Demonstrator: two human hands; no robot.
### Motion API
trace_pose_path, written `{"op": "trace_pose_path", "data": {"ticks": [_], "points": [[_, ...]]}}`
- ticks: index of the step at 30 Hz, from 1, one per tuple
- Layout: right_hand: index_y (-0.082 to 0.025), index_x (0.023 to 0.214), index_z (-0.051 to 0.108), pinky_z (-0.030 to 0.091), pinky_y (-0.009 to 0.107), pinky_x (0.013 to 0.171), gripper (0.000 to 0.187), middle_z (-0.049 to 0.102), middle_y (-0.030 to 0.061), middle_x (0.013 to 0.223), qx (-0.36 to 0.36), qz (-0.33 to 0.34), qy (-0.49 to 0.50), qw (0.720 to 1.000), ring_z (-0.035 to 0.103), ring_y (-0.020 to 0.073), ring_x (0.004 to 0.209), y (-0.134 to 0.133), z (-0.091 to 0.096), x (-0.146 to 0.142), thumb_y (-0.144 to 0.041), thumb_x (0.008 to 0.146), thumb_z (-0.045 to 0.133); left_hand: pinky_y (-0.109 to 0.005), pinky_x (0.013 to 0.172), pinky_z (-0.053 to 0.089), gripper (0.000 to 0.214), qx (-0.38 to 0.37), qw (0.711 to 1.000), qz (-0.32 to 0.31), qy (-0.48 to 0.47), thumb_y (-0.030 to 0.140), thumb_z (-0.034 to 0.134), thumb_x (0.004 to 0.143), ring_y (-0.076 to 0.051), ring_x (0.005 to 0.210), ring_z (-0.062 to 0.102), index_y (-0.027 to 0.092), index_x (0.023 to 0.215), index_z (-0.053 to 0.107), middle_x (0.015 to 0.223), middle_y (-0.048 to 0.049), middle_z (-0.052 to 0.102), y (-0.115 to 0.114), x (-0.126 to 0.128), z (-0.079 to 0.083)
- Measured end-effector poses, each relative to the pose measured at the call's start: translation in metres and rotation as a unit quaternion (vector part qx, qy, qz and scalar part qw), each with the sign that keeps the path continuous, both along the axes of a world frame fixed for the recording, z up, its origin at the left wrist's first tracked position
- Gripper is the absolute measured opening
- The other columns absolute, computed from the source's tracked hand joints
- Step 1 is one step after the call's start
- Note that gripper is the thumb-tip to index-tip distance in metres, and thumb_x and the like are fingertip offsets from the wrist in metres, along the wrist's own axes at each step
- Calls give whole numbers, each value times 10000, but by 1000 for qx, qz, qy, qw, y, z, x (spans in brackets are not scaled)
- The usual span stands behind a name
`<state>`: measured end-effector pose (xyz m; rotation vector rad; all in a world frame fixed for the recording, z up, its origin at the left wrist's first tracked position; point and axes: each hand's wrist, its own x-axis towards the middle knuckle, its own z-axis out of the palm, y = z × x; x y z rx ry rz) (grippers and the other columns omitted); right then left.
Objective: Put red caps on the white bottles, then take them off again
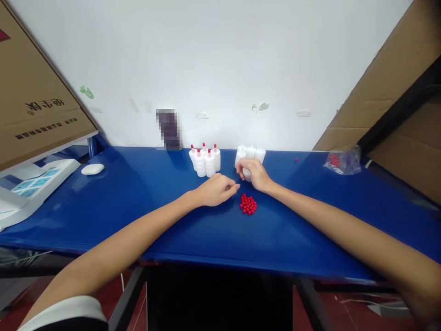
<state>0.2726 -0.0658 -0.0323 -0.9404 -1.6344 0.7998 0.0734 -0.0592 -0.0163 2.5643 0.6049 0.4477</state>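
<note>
Five small white bottles (206, 162) stand upright in a tight cluster on a blue desk (165, 207), beyond and to the left of a pile of red caps (248, 204). The bottles are opaque and rounded, with a stepped outline, and each narrows to a slim tip topped in bright red. The caps in the pile are tiny, roundish and glossy, all one red, lying close together. More white bottles (261, 155), plain white where they show, stand beyond the pile.

The right hand (255, 172) is in front of this second group, on the far side of the pile, its fingers curled. One white bottle (247, 174) shows beneath it; I cannot tell whether the fingers grip it. The left hand (217, 189) is left of the pile and slightly beyond it, its fingers folded in and its thumb near the forefinger; I cannot tell whether they hold anything. Well to the right of the pile and farther back, a clear plastic bag (347, 161) contains red pieces.
</note>
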Motion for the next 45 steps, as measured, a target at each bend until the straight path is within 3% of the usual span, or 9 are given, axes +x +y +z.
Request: {"op": "trace_pose_path", "data": {"ticks": [4, 12, 19, 29, 38, 45], "points": [[-210, 629, 595, 432, 286, 541, 374, 556, 1, 525, -4, -29, 5, 1000, 517, 146, 500, -4, 1, -2, -424, 891, 437, -256, 636, 383, 135, -36, 999, -1, -17, 300, 604, 956, -108, 573, 540, 171, 918, 623, 657, 37, 622, -1, 10, 1], [-216, 600, 600, 460, 286, 555, 381, 563, 21, 516, 16, -62, 4, 998, 527, 157, 527, -2, 2, -1, -400, 880, 419, -267, 676, 413, 270, -50, 998, 11, 46, 438, 666, 930, -113, 643, 595, 202, 1009, 770, 836, -10, 740, -3, 20, 9], [-223, 601, 589, 468, 298, 550, 430, 559, 26, 523, 1, -53, 9, 999, 518, 160, 525, -1, 4, 0, -463, 922, 435, -280, 650, 405, 289, -27, 998, 10, 56, 450, 676, 914, -118, 641, 600, 212, 1032, 791, 795, -6, 716, -4, 21, 7], [-202, 614, 607, 461, 298, 537, 490, 566, 27, 519, -10, -41, 21, 999, 522, 150, 482, 0, 3, 2, -514, 957, 449, -259, 682, 428, 197, -84, 996, -22, 28, 319, 677, 915, -105, 626, 579, 155, 928, 786, 707, -4, 692, 2, 16, 9], [-207, 627, 623, 449, 297, 517, 539, 570, 25, 510, -16, -42, 18, 999, 534, 150, 475, 3, 0, 4, -601, 954, 455, -245, 571, 372, 259, -132, 988, -4, 82, 384, 692, 879, -88, 553, 504, 145, 924, 784, 680, -8, 673, 12, -22, 22], [-211, 648, 636, 440, 305, 504, 536, 583, 22, 512, -34, -17, 7, 999, 534, 151, 456, -1, 2, 5, -627, 942, 470, -245, 605, 432, 307, -142, 981, 8, 135, 438, 702, 845, -124, 659, 639, 149, 906, 786, 850, -72, 785, 11, -40, 38]]}}
